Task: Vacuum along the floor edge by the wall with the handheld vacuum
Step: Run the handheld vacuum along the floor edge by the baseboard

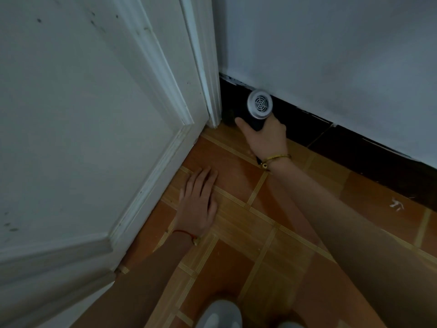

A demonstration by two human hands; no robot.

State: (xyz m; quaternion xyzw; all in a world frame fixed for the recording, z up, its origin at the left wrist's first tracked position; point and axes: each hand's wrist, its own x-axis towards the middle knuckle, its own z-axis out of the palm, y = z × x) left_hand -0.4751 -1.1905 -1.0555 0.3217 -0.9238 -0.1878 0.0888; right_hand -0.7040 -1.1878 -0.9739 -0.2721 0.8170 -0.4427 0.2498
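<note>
the right hand (264,136) has its fingers and thumb wrapped round the dark body of the handheld vacuum (259,110), whose round grey vented end faces the camera, and the vacuum sits low against the black skirting (354,143) at the foot of the wall (331,55), just beside the white door frame (208,91) in the corner. the left hand (199,202) lies flat with straight fingers, palm down on the orange tiled floor (236,233) near the white door (82,114), holding nothing
</note>
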